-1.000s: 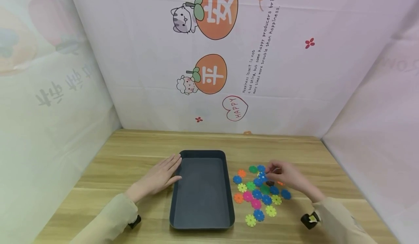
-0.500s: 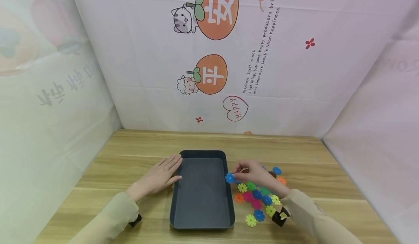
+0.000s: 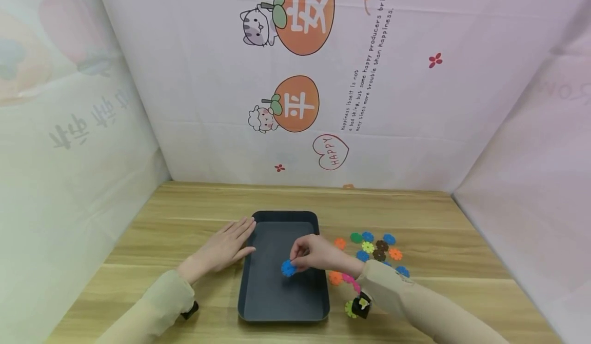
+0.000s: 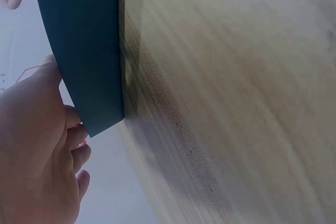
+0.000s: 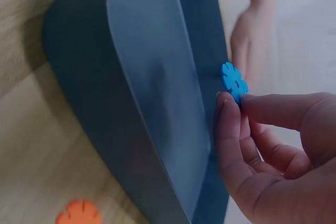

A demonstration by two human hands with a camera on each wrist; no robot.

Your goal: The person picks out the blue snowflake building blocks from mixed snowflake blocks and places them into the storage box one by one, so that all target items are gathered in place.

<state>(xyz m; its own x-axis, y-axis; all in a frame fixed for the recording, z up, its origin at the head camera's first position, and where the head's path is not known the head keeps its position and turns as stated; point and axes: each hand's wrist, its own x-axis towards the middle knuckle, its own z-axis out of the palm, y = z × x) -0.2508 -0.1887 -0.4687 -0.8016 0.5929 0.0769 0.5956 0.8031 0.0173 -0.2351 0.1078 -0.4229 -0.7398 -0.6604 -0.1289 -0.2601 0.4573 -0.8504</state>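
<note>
A blue notched plastic disc (image 3: 288,268) is pinched between thumb and fingers of my right hand (image 3: 314,253), above the dark grey rectangular tray (image 3: 281,298). The right wrist view shows the same blue disc (image 5: 234,81) tilted in the fingertips, apart from the tray's surface. My left hand (image 3: 221,246) rests with straight fingers on the tray's left rim. In the left wrist view, the left hand (image 4: 37,145) touches the tray's outer wall (image 4: 84,45).
Right of the tray lie several loose notched discs, among them a green disc (image 3: 356,238), a brown disc (image 3: 379,255) and an orange disc (image 3: 395,254). My right forearm hides part of them. Printed cloth walls (image 3: 392,159) enclose the wooden table (image 3: 203,200).
My right hand has picked the blue disc from the scattered pieces and carried it left, over the tray's right rim to above its inside. The left hand has stayed in place.
</note>
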